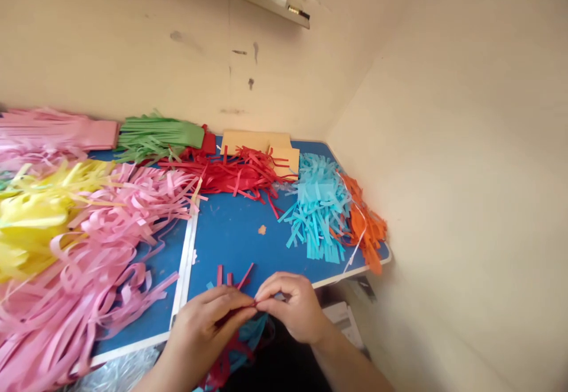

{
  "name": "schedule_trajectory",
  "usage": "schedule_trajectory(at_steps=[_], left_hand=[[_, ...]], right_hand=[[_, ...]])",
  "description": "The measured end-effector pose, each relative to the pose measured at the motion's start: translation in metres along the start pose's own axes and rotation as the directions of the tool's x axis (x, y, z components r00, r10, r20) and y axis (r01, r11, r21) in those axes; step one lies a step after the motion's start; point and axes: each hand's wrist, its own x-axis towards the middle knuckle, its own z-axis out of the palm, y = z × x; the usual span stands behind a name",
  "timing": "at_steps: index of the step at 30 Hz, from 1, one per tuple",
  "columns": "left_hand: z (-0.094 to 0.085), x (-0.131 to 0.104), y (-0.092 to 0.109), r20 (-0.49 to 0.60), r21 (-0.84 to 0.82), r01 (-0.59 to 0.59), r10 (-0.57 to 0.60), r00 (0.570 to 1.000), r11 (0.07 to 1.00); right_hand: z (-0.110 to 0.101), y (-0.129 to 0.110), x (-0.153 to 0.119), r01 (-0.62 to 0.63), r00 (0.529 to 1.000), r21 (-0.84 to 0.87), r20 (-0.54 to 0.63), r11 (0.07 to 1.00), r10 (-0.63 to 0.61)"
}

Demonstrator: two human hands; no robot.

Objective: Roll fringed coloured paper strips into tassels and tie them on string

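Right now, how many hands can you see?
2. The left hand and the right hand meet at the fingertips, by the near edge of the blue table, with dark red strips at the left. No other shows.

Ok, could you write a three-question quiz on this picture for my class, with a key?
1. True or false: in the picture, the light-blue fringe lies left of the orange fringe.
2. What colour is the fringe directly left of the green fringe? (a) orange (b) pink (c) light blue
3. Which two colours show in the held fringe below the left hand?

Key: 1. True. 2. b. 3. Red and light blue.
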Motion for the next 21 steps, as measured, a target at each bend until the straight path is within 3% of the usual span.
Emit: schedule_trajectory(at_steps=[4,10,13,21], left_hand=[[0.001,0.002,0.004,-0.019,0.049,-0.012,0.013,1.000,0.999],[0.012,0.000,0.010,-0.051,0.048,-0.122,0.124,0.991,0.991],[0.015,0.001,0.012,-0.071,0.070,-0.104,0.109,0.991,0.992],[0.017,0.004,0.015,-0.102,0.113,-0.227,0.238,0.966,0.967]], right_hand=[[-0.003,-0.005,-0.003,0.038,0.998,-0.048,-0.039,0.998,-0.040],[-0.007,-0.016,-0.009,0.168,0.983,-0.158,-0.046,0.973,-0.178],[-0.011,-0.020,-0.012,0.182,0.979,-0.179,-0.055,0.967,-0.195],[-0.016,-0.027,-0.017,0.228,0.962,-0.233,-0.094,0.946,-0.255]])
